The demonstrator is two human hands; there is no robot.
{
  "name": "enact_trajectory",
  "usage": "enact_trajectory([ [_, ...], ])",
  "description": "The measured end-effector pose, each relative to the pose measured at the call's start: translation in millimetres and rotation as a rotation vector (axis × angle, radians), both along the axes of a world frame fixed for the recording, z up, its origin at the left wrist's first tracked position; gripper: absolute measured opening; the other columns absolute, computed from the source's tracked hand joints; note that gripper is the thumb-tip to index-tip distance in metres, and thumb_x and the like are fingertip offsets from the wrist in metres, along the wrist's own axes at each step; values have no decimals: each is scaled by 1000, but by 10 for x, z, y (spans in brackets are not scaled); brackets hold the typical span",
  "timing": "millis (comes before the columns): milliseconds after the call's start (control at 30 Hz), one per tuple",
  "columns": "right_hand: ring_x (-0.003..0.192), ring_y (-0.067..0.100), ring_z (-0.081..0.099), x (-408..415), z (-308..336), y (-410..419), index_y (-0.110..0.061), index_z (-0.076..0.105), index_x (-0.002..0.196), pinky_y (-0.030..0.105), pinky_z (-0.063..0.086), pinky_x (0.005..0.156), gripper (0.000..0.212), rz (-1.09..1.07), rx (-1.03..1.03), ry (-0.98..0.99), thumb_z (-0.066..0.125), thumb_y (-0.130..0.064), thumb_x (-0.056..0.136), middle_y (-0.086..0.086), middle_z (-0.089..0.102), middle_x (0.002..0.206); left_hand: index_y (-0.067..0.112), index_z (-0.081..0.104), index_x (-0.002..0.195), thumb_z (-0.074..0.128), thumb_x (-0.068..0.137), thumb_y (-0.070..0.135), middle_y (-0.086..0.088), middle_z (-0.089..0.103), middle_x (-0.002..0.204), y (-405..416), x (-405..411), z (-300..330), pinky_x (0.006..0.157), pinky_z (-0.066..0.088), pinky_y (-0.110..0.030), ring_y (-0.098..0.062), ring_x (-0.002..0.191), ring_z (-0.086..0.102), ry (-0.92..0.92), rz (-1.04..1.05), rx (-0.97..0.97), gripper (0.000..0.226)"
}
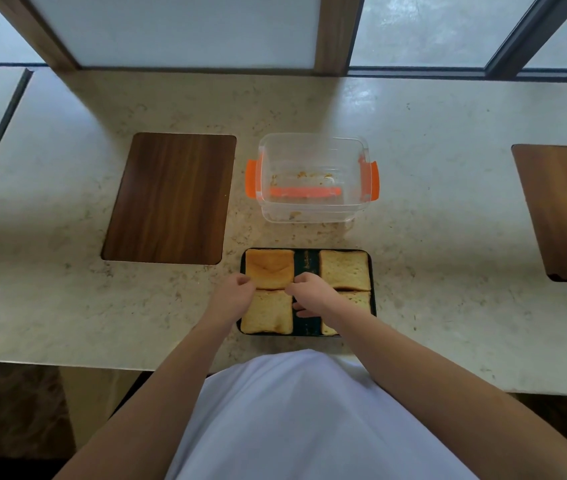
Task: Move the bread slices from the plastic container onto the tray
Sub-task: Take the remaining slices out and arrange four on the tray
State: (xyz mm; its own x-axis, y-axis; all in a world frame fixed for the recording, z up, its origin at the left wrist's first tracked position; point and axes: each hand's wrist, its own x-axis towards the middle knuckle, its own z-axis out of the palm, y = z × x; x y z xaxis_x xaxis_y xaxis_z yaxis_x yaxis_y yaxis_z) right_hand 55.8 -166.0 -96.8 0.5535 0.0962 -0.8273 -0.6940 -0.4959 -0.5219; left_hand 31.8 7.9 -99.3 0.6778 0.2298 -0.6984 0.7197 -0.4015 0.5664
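A dark tray [305, 263] lies near the counter's front edge with bread slices on it. The back-left slice [270, 266] is browner and shows a crease. My left hand [237, 289] pinches its near-left corner and my right hand [309, 292] pinches its near-right corner. Another slice [344, 270] lies at the back right and one [268, 315] at the front left. A front-right slice [360, 299] is partly hidden under my right forearm. Behind the tray, the clear plastic container [311, 138] with orange clips holds only crumbs.
A dark wooden board [171, 199] lies left of the container and another board [566, 209] lies at the far right. The stone counter [431, 168] ends at a front edge just below the tray. Window frames stand along the back.
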Motion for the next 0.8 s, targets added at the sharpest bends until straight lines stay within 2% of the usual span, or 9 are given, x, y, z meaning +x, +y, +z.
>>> enact_trajectory([
  [100,104,22,62,2,2,-35,-13,45,140,37,59,85,46,39,-28,-29,53,-25,96,-2,57,92,11,58,139,50,99,24,2,62,97,-48,-7,-7,89,61,-47,-14,85,61,5,5,-7,42],
  [200,105,24,62,-7,-11,-105,-12,48,134,35,60,81,41,41,-57,-32,53,-23,95,2,59,94,10,55,142,50,101,24,6,59,97,-135,-4,-9,81,62,-40,-11,85,59,-2,-2,-32,43],
  [367,110,29,63,-28,-52,-204,-11,40,146,44,59,90,55,21,-76,-35,54,-22,94,7,62,105,13,56,141,50,101,24,3,61,101,-208,14,5,66,57,-27,-13,91,61,15,2,-81,42],
  [433,109,28,63,-42,-73,-234,-12,38,148,47,57,91,58,7,-64,-33,55,-23,94,6,62,102,14,56,139,50,101,25,4,62,107,-190,9,2,76,58,-33,-14,96,61,8,9,-85,40],
  [500,104,24,63,-54,-89,-259,-13,35,150,45,58,91,61,2,-59,-39,55,-25,94,2,60,94,15,55,140,50,100,25,0,62,120,-150,-13,-17,98,55,-45,-21,109,61,5,1,-66,41],
  [567,102,23,63,-61,-100,-274,-13,34,151,46,58,90,62,1,-59,-43,55,-25,94,0,59,92,16,52,143,49,100,23,-4,60,127,-118,-40,-52,105,50,-49,-25,118,58,9,-1,-66,44],
  [600,102,23,64,-61,-102,-277,-13,33,152,46,58,89,62,1,-60,-44,55,-25,94,0,58,92,18,52,142,49,99,22,-3,61,123,-109,-48,-69,101,52,-47,-24,114,59,5,3,-78,43],
  [700,104,24,64,-44,-94,-261,-15,31,153,47,58,89,64,-1,-59,-45,55,-23,93,-1,58,89,30,54,130,49,100,22,6,61,108,-129,-35,-53,71,52,-32,-12,96,60,10,20,-149,31],
  [800,108,28,64,-33,-87,-228,-16,32,153,49,57,90,65,17,-70,-47,55,-23,92,0,61,90,35,52,125,46,100,20,6,61,108,-162,1,-45,65,49,-30,-13,94,61,23,27,-175,30],
])
